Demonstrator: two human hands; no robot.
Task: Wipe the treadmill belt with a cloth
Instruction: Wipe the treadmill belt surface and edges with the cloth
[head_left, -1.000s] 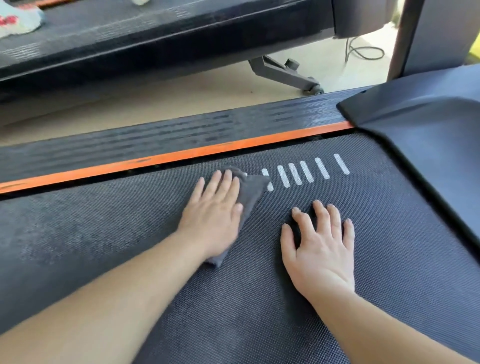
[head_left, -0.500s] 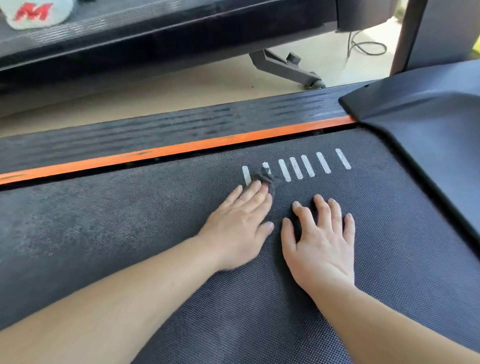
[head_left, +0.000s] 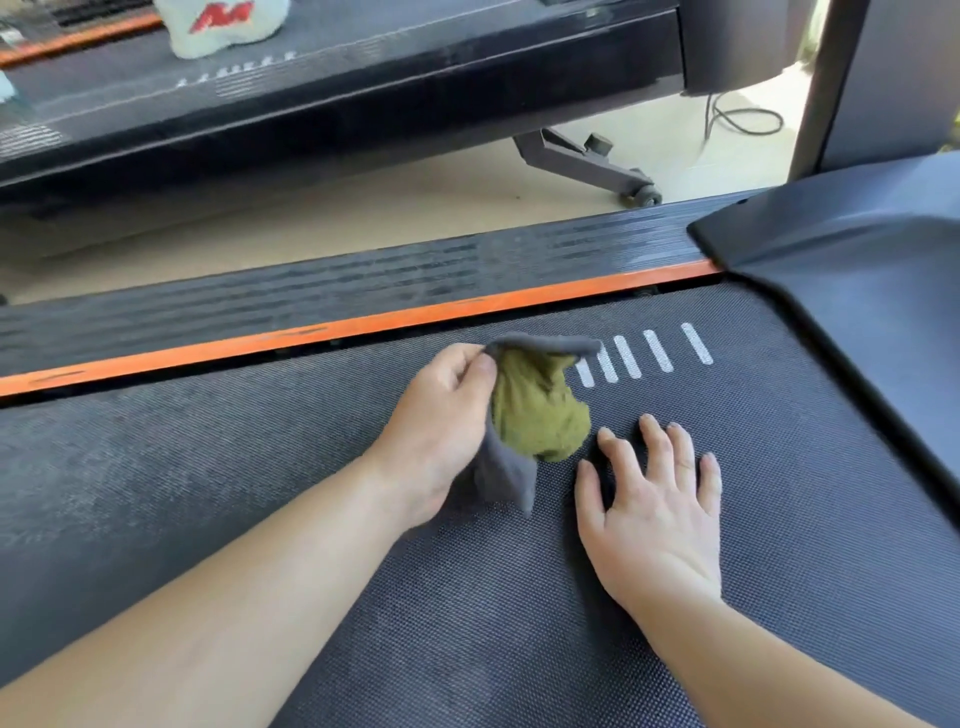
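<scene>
- The cloth (head_left: 535, 410) hides part of the white stripes (head_left: 655, 351).
- My left hand (head_left: 441, 426) pinches the bunched cloth over the treadmill belt (head_left: 805, 519).
- My right hand (head_left: 654, 514) lies flat on the belt beside it, fingers spread.

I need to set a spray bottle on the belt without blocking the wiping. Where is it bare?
Bare belt lies between the orange strip and the left forearm, and between the right hand and the motor cover. Crowded: the left hand, cloth and white stripes sit close together.

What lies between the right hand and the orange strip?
White stripes printed on the belt, between the right hand and the orange strip; head view.
</scene>
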